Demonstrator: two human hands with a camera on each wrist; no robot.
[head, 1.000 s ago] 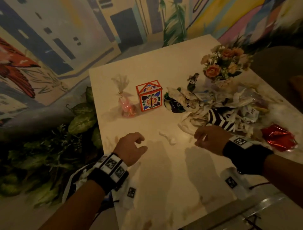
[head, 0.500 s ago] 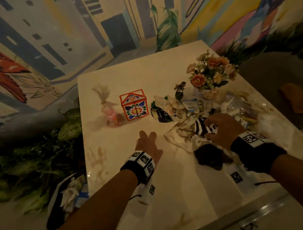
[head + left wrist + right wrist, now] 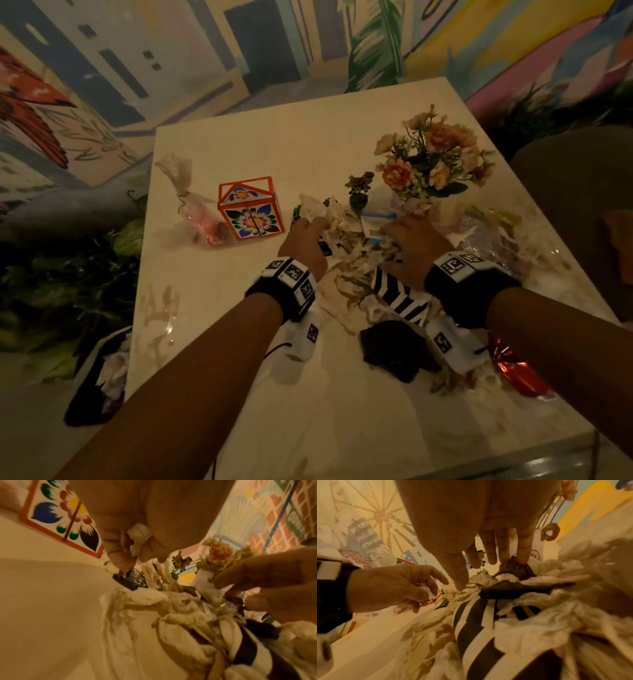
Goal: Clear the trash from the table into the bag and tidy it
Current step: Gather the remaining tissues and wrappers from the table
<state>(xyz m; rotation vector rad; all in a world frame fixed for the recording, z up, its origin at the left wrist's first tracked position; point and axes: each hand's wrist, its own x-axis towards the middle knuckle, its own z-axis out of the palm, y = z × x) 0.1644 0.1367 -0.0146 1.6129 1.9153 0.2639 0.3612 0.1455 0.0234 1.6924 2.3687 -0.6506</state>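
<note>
A heap of crumpled napkins (image 3: pixel 346 270) lies mid-table with a black-and-white striped paper (image 3: pixel 397 294) in it; the striped paper (image 3: pixel 471 622) also shows in the right wrist view. A dark wrapper (image 3: pixel 394 349) and a red foil wrapper (image 3: pixel 517 373) lie nearer me. My left hand (image 3: pixel 315 228) is at the heap's far left, fingers curled round a small white tissue wad (image 3: pixel 139 536). My right hand (image 3: pixel 390 233) reaches over the heap's far right, its straight fingers (image 3: pixel 489 553) touching a dark scrap (image 3: pixel 515 568). The black-and-white bag (image 3: pixel 96 377) sits on the floor at the left.
On the table (image 3: pixel 239 342) stand a floral paper box (image 3: pixel 250 212), a tied candy pouch (image 3: pixel 198 216), a small figurine (image 3: pixel 359 188) and a flower vase (image 3: pixel 428 161) just behind the heap. Leafy plants line the floor at the left. A painted wall is beyond.
Both hands have moved forward from the near side of the heap to its far side. The left hand, flat on the table before, now has its fingers curled.
</note>
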